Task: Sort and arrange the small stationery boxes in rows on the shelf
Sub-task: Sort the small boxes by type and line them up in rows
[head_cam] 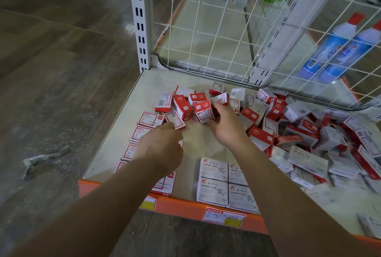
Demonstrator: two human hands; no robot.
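A loose heap of small red-and-white stationery boxes (288,124) covers the middle and right of the shelf board (127,124). My right hand (222,124) grips a red-and-white box (204,112) at the heap's left end, fingers curled round it. My left hand (160,147) hovers over a row of flat red-bordered paper clip boxes (144,128) along the shelf's left side, its fingertips at a red-edged box (175,119); whether it holds that box I cannot tell. A block of white paper clip boxes (216,182) sits in two rows at the front edge.
The shelf has an orange front lip (185,207) with price labels and a white wire grid back (216,29). Blue-and-white bottles (338,50) stand behind the grid at right. A white slotted upright (140,19) rises at the back left. Dark floor with a crumpled wrapper (41,159) lies left.
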